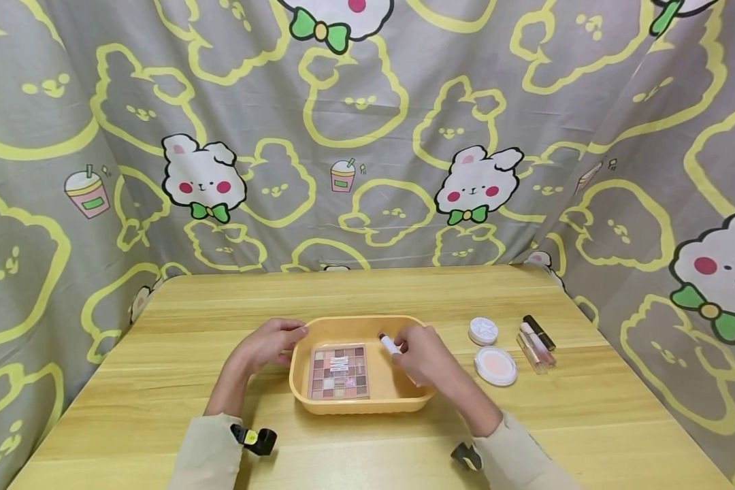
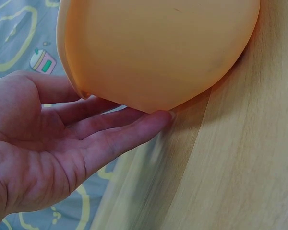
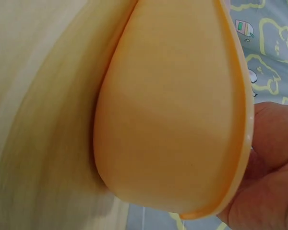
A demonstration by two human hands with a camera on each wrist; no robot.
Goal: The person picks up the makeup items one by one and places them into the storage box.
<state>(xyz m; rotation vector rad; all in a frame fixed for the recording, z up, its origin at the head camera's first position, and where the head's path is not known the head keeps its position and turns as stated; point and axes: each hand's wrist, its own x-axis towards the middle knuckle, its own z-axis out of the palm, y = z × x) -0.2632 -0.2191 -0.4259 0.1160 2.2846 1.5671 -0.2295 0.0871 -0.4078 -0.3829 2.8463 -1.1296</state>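
A yellow-orange plastic basin stands on the wooden table. My left hand holds its left side; in the left wrist view the thumb passes behind the rim and the fingers touch the outer wall. Over the basin's right part, my right hand pinches a slim white cosmetic tube with a dark end. Flat in the basin's left half lies an eyeshadow palette with many coloured squares. The right wrist view shows mostly the basin's outer wall, which hides the right fingertips and the tube.
Right of the basin lie a round white embossed case and a round compact with a pale pink face. Farther right, a black tube lies beside several slim pink and clear tubes. A patterned curtain hangs behind the table.
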